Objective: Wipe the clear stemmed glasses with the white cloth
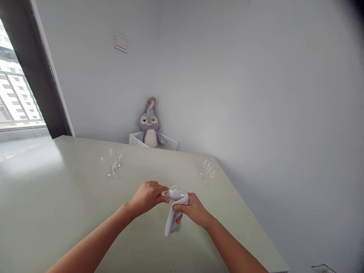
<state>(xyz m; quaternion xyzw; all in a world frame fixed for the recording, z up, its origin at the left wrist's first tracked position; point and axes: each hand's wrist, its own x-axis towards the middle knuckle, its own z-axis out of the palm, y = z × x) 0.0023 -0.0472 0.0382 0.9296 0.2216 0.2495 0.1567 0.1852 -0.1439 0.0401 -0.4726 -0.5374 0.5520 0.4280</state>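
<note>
A clear stemmed glass (176, 194) is held sideways above the table, in front of me. My left hand (148, 197) pinches it at its foot end, with the fingers partly covering the foot and stem. A pale grey-white cloth (171, 223) is in my right hand (196, 211), whose fingers are closed around it. The cloth wraps the rim end of the bowl, and its loose part hangs below. How far the cloth reaches into the bowl is hidden.
Two stemmed glasses (112, 174) stand upright on the pale green table (71, 212), toward the left. More clear glassware (208, 169) sits near the right edge. Beyond the far edge, a plush toy (150, 138) sits in a white perforated basket (170, 144), against the walls.
</note>
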